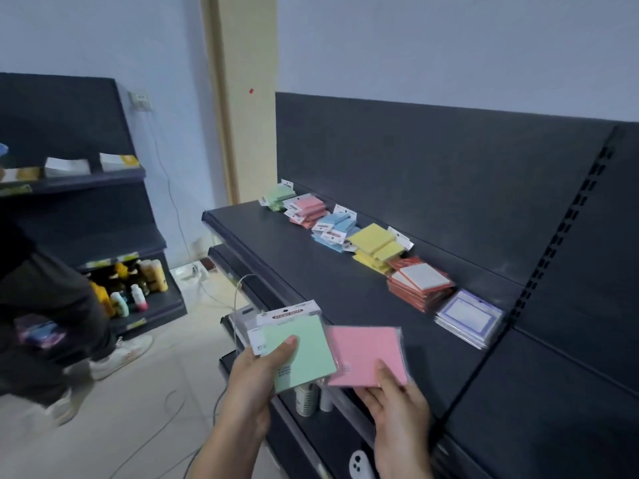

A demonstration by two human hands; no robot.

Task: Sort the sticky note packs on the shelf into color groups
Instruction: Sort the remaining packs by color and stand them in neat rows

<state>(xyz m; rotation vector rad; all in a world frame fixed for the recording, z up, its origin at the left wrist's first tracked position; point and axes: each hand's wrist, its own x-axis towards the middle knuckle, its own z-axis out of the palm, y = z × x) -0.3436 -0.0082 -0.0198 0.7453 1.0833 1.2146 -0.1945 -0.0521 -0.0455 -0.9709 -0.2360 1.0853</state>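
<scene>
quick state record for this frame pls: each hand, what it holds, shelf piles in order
left hand: holds green pack, thumb on top
right hand: holds pink pack
held packs: side by side over the shelf front, not yet placed
piles, far to near: green pile, pink pile, blue pile, yellow pile, red-bordered pile, blue-bordered pile

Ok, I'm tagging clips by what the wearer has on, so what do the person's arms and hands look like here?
The left forearm and right forearm are bare to the frame's edge, with no sleeve in sight. The left hand and right hand wear no gloves, and no ring, watch or wristband shows on either.
</scene>
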